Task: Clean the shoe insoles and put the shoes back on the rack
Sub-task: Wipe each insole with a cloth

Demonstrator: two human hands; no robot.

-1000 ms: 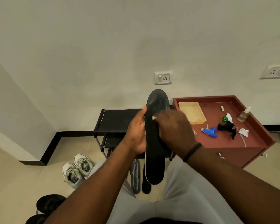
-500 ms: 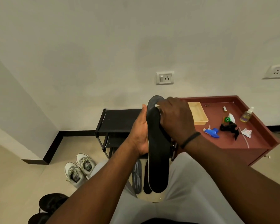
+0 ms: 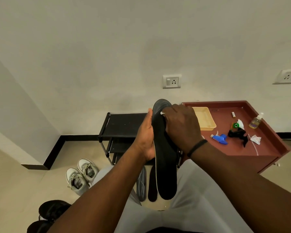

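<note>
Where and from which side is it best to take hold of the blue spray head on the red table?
Probably by its thick blue body, from above: the blue spray head lies flat on the red table, its white nozzle end pointing left, with free space around it.

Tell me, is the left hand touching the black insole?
Touching. The head view shows the left hand wrapped around the insole's left edge, holding it upright.
</note>
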